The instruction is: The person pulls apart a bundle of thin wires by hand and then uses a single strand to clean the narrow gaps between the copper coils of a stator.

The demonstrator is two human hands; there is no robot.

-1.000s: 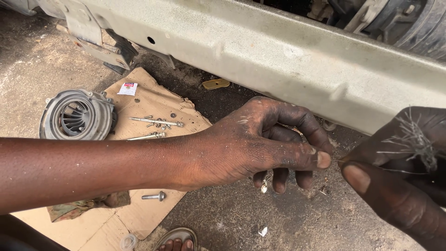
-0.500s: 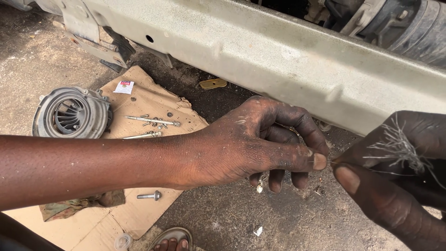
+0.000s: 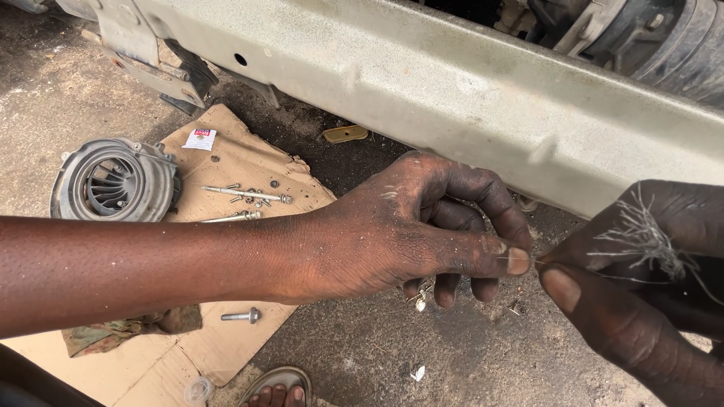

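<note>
Two grease-darkened hands are meeting in front of the long pale grey metal beam (image 3: 452,83) that is crossing the top of the view; the left hand (image 3: 407,226) is reaching in from the left with its fingers curled and its thumb and forefinger pinching shut on one end of a thin strand of the frayed silvery wire (image 3: 641,241); the right hand (image 3: 641,301) is coming in just below the beam's right end, thumb pressed to forefinger on the same strand, with the frayed tuft of wire lying over its knuckles; the two pinches are nearly touching. Below the beam's left end a torn sheet of brown cardboard (image 3: 234,162) is lying on the concrete ground; several long silver bolts (image 3: 245,194) are resting on it, and a single short bolt (image 3: 243,316) is lying farther from the beam on the same sheet; a round grey finned metal housing (image 3: 113,181) is sitting at the cardboard's left edge; sandalled toes (image 3: 275,392) are showing at the bottom edge, well below the beam.
</note>
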